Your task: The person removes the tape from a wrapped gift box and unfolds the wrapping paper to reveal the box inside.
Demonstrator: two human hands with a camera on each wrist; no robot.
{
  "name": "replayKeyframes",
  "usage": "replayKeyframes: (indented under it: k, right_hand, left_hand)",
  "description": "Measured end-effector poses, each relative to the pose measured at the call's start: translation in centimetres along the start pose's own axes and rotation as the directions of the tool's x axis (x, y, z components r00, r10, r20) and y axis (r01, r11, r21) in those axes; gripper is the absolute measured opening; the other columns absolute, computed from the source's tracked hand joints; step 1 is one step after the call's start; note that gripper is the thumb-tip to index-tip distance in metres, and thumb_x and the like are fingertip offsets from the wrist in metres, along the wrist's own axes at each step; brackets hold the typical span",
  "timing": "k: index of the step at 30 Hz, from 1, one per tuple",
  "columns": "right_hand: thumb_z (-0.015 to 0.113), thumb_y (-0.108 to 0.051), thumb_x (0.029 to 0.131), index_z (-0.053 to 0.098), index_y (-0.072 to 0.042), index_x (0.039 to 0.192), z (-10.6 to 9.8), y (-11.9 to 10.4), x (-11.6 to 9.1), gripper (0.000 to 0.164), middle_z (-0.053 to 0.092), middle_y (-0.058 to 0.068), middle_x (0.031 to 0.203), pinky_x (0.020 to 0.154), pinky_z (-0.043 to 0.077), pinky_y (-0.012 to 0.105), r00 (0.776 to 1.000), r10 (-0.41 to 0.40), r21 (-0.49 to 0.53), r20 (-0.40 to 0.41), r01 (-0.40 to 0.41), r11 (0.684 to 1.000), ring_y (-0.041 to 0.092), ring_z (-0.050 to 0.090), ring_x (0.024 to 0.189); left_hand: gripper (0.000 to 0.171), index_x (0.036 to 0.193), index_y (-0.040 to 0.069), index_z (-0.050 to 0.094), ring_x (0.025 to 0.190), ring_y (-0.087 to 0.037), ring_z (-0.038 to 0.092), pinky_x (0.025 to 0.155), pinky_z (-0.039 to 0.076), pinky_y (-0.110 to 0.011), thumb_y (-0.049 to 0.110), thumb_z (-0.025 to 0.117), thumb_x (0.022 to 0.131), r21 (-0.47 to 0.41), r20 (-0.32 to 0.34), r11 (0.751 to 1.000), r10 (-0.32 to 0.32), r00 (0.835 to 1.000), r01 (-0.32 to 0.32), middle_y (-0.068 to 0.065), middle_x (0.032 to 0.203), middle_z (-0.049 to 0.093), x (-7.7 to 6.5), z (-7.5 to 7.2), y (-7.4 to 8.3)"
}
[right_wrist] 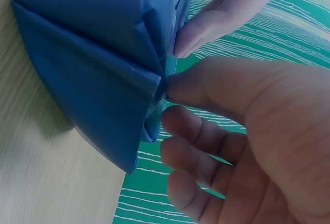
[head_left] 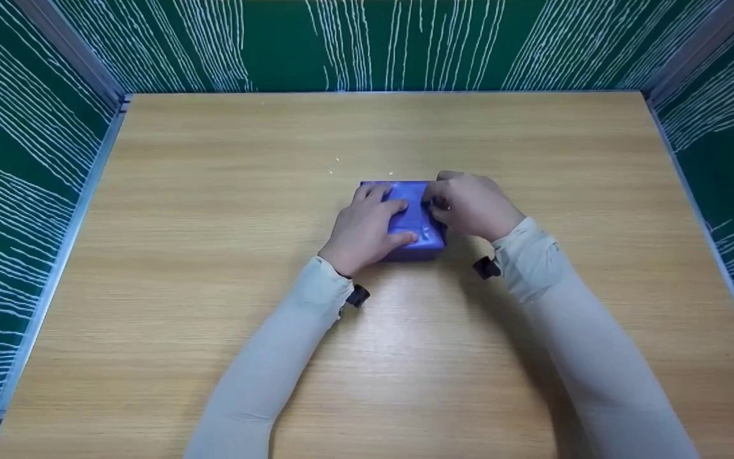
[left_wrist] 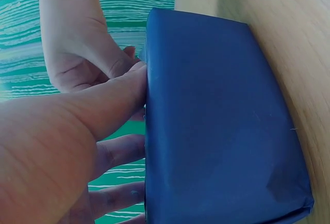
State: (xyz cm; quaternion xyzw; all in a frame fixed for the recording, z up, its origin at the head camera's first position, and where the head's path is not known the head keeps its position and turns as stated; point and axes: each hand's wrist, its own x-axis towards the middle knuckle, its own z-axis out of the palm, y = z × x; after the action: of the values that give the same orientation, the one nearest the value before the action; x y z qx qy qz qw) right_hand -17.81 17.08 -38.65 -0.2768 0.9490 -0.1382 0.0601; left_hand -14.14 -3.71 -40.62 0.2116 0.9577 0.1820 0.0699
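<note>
A small box [head_left: 415, 222] wrapped in shiny blue-purple paper lies on the table between the two hands. My left hand [head_left: 364, 228] rests on its top with spread fingers, the thumb near the front edge. In the left wrist view the smooth front side of the wrapped box [left_wrist: 216, 121] shows, the left thumb against its top edge. My right hand [head_left: 475, 203] pinches the wrapping paper at the top right edge, its other fingers curled. The right wrist view shows a loose folded paper flap [right_wrist: 93, 95] sticking out at that end. The right index fingertip is partly hidden.
The box stands on a wood-grain table [head_left: 214, 191]. A few tiny white specks [head_left: 335, 167] lie behind the box. Green panels with white streaks [head_left: 373, 44] border the table at the back and both sides.
</note>
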Motion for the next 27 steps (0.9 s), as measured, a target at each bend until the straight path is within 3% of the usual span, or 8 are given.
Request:
replayKeyframes:
  k: [3, 8, 17, 27]
  right_hand:
    - [0.071, -0.01, 0.096, 0.077, -0.005, 0.104, 0.11, 0.02, 0.14, 0.011, 0.07, 0.01, 0.094, 0.072, 0.056, 0.042, 0.999, -0.02, -0.018, -0.029, 0.019, 1.0, 0.025, 0.063, 0.078]
    - [0.069, -0.013, 0.099, 0.074, -0.005, 0.104, 0.25, 0.11, 0.41, 0.011, 0.07, 0.01, 0.093, 0.073, 0.057, 0.042, 1.0, -0.011, -0.037, -0.018, 0.01, 0.999, 0.025, 0.064, 0.077]
    - [0.067, -0.013, 0.096, 0.069, -0.006, 0.095, 0.05, 0.43, 0.23, 0.007, 0.066, 0.008, 0.086, 0.067, 0.051, 0.042, 0.999, -0.009, 0.011, -0.043, 0.009, 1.0, 0.026, 0.06, 0.072]
    - [0.064, -0.017, 0.099, 0.065, -0.009, 0.104, 0.03, 0.92, -0.07, 0.01, 0.065, 0.008, 0.09, 0.072, 0.05, 0.039, 0.996, 0.08, 0.086, 0.032, -0.082, 0.993, 0.027, 0.06, 0.077]
  left_hand:
    - [0.067, 0.145, 0.017, 0.062, 0.15, -0.033, 0.033, 0.11, 0.046, -0.053, 0.06, 0.068, 0.094, -0.002, -0.001, 1.0, -0.002, 1.0, 0.002, -0.013, 0.161, 0.042, 0.04, 0.05, 0.0]
    - [0.066, 0.145, 0.017, 0.062, 0.15, -0.033, 0.032, 0.11, 0.046, -0.053, 0.059, 0.068, 0.094, -0.007, 0.004, 1.0, -0.005, 1.0, 0.005, -0.014, 0.161, 0.042, 0.02, -0.01, 0.04]
    - [0.064, 0.143, 0.017, 0.064, 0.147, -0.033, 0.035, 0.107, 0.048, -0.051, 0.057, 0.07, 0.093, -0.001, -0.025, 1.0, 0.014, 1.0, -0.014, -0.013, 0.159, 0.044, -0.05, 0.02, -0.03]
    - [0.066, 0.145, 0.017, 0.062, 0.148, -0.032, 0.034, 0.11, 0.045, -0.05, 0.058, 0.069, 0.094, 0.001, -0.016, 1.0, 0.002, 1.0, -0.002, -0.012, 0.16, 0.043, 0.04, 0.02, 0.07]
